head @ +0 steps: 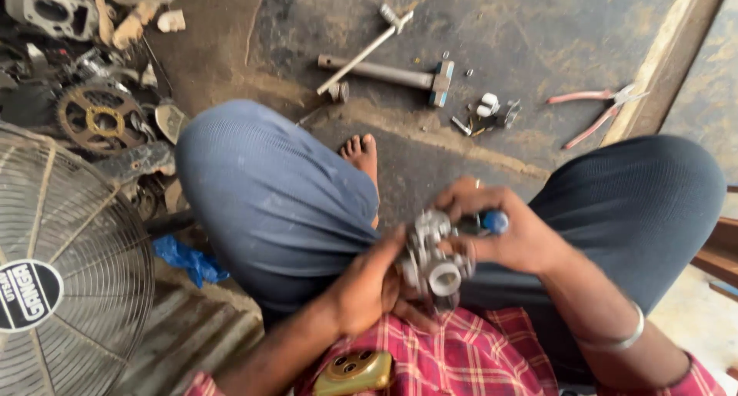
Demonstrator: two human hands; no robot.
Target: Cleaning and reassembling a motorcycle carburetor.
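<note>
I sit on the floor with knees apart, and both hands meet over my lap. My left hand (367, 284) cups a small silver metal carburettor (433, 259) from the left and below. My right hand (500, 228) grips a tool with a blue handle end (496, 221), held against the top of the carburettor. A round opening on the carburettor faces the camera. The tool's tip is hidden behind the part and my fingers.
On the floor ahead lie a hammer (392, 74), a T-handle wrench (367, 50), red-handled pliers (596, 108) and small loose parts (484, 111). A fan grille (65, 265) stands at the left, with a sprocket (100, 119) and engine parts behind it. A blue rag (188, 259) lies by my left knee.
</note>
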